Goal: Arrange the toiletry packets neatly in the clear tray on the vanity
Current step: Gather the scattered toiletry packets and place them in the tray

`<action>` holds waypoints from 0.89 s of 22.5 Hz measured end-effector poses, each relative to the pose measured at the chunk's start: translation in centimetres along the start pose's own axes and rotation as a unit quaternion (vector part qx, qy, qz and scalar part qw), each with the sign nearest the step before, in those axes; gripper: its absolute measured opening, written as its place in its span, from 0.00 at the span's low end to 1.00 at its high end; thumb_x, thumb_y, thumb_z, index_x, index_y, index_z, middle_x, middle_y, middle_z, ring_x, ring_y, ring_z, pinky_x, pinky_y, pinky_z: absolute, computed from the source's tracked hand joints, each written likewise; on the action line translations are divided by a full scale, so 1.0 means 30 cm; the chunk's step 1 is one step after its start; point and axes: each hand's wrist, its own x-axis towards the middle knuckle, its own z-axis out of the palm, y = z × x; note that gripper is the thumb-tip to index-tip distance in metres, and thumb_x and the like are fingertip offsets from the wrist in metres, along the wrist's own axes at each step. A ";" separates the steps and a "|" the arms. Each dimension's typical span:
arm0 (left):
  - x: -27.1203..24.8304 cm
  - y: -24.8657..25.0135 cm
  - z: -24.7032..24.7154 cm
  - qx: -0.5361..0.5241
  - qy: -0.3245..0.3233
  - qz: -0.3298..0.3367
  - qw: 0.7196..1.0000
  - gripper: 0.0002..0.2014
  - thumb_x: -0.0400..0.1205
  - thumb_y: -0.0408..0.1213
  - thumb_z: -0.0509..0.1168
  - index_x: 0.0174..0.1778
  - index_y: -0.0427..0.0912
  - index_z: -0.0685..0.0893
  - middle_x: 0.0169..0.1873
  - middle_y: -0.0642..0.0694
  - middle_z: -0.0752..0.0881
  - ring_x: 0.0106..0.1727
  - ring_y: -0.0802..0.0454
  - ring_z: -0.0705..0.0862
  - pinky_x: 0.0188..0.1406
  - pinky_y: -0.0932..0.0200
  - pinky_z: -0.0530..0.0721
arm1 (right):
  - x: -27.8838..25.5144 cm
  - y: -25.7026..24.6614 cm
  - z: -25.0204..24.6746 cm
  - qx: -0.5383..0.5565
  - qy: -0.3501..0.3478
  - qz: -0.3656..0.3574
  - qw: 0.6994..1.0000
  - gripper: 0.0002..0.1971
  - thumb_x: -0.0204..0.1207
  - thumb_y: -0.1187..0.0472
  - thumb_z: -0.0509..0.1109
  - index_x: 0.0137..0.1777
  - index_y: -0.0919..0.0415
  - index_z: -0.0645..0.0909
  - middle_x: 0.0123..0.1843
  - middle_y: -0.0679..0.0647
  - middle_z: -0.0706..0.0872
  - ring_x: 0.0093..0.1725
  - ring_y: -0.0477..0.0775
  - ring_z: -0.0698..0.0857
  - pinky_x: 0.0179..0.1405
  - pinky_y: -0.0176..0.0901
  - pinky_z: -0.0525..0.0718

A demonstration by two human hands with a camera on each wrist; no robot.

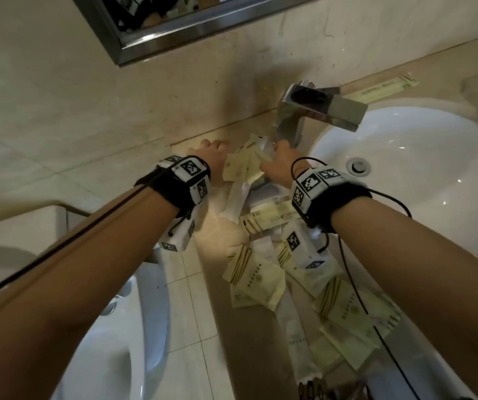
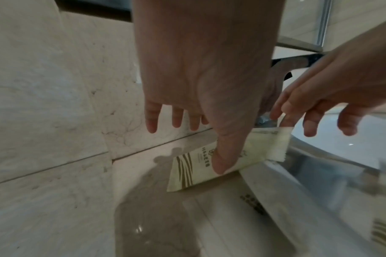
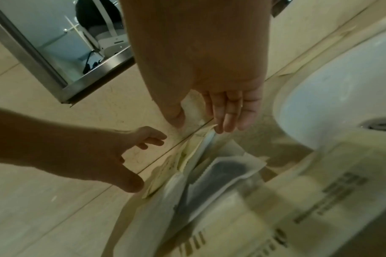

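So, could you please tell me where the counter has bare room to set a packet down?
Bare counter lies left of the packet pile, under the left hand, up to the wall. It is crowded from the faucet down along the sink rim.

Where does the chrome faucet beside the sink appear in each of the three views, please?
Head: the faucet stands right of centre in the upper half, its spout reaching over the white sink.
Left wrist: only a dark, partly hidden piece of the faucet shows right of centre, behind the left hand.
Right wrist: not visible.
Shared landmark: the white sink, at the right edge in every view.
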 end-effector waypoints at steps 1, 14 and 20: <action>0.000 -0.001 -0.004 0.006 -0.012 0.001 1.000 0.42 0.77 0.48 0.67 0.83 0.44 0.52 0.80 0.45 0.63 0.80 0.43 0.61 0.72 0.41 0.70 | 0.000 -0.007 -0.002 0.009 -0.008 0.010 1.000 0.30 0.78 0.52 0.63 0.75 0.65 0.61 0.66 0.62 0.78 0.64 0.65 0.79 0.59 0.53 0.79; 0.084 0.009 0.005 0.035 -0.041 0.031 0.998 0.39 0.73 0.46 0.71 0.77 0.41 0.62 0.72 0.41 0.72 0.75 0.43 0.66 0.71 0.47 0.69 | 0.094 -0.020 0.030 0.075 -0.031 0.039 0.996 0.13 0.80 0.58 0.61 0.52 0.67 0.80 0.52 0.65 0.86 0.52 0.64 0.85 0.52 0.51 0.84; 0.079 0.019 -0.019 0.029 -0.027 0.003 0.999 0.29 0.78 0.38 0.66 0.74 0.40 0.65 0.65 0.37 0.78 0.66 0.37 0.76 0.62 0.48 0.75 | 0.107 0.020 0.029 0.230 -0.054 0.054 0.970 0.10 0.74 0.62 0.64 0.32 0.62 0.73 0.47 0.67 0.89 0.48 0.65 0.89 0.50 0.58 0.89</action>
